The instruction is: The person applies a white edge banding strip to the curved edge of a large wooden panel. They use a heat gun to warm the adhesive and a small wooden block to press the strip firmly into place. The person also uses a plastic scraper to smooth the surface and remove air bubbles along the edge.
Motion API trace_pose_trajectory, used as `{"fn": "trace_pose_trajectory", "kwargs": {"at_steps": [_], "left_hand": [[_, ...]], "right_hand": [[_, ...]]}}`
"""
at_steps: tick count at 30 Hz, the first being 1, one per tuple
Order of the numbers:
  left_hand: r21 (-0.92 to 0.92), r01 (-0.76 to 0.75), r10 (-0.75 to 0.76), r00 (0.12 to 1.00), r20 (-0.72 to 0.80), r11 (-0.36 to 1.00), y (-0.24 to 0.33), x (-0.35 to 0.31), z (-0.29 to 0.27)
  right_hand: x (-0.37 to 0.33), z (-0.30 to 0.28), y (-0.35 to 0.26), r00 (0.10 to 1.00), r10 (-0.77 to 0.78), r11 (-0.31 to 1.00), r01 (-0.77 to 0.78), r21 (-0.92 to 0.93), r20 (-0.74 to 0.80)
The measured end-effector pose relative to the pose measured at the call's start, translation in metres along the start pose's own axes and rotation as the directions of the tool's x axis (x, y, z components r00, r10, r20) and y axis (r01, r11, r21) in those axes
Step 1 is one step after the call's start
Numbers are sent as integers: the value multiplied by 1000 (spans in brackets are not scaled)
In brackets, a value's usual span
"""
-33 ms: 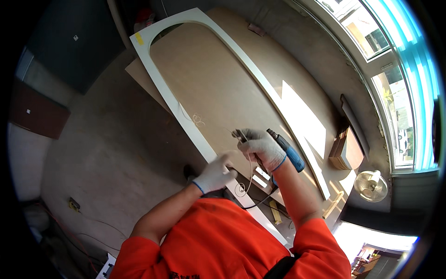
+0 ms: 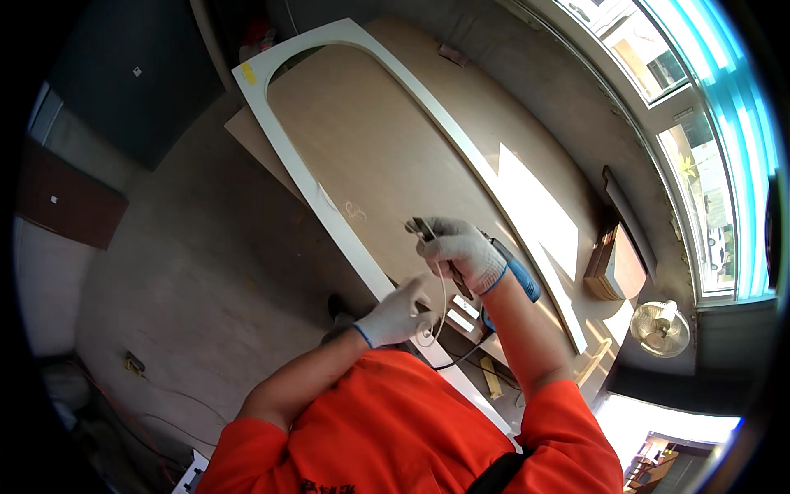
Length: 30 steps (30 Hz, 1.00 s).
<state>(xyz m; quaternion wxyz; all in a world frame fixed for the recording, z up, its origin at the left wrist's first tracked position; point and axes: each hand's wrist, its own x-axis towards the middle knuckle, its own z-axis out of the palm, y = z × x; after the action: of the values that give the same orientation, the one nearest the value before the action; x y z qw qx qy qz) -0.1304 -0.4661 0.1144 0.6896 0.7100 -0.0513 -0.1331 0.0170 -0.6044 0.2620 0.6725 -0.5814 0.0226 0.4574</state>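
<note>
My right hand, in a white glove with a blue cuff, is closed above the white frame's opening. A small dark tool sticks out at its fingertips; its kind is hard to make out. A thin pale strip hangs from that hand and curls at its lower end. My left hand, gloved alike, is over the frame's near rail beside the strip. Its thumb and fingers are apart, with nothing visible gripped. The white frame, arched at its far end, lies on a brown board.
A blue power tool lies right of my right hand, partly hidden by it. Two small white blocks and a yellow piece sit nearer. Thin curled shavings lie inside the frame. Brown boards and a fan stand at right.
My left hand has moved right, toward the hanging strip, and its fingers have spread. My right hand has shifted slightly left and still holds the dark tool and strip.
</note>
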Motion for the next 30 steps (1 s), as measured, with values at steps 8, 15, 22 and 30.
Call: {"fn": "trace_pose_trajectory", "kwargs": {"at_steps": [8,15,22,30], "left_hand": [[-417,-396,201,876,-439,818,87,-39,-70],[-754,-454,-61,838,-542,475,1,-164,-221],[-431,121,-413,-152,-898,894,-123,-226,-367],[619,513,368,512,-776,595,-111,116,-433]], "right_hand": [[23,45,-16,944,-101,983,144,-118,315],[87,27,50,949,-207,803,303,-513,238],[192,29,89,907,-420,206,67,-976,-26],[280,54,77,916,-386,84,154,-984,110]]}}
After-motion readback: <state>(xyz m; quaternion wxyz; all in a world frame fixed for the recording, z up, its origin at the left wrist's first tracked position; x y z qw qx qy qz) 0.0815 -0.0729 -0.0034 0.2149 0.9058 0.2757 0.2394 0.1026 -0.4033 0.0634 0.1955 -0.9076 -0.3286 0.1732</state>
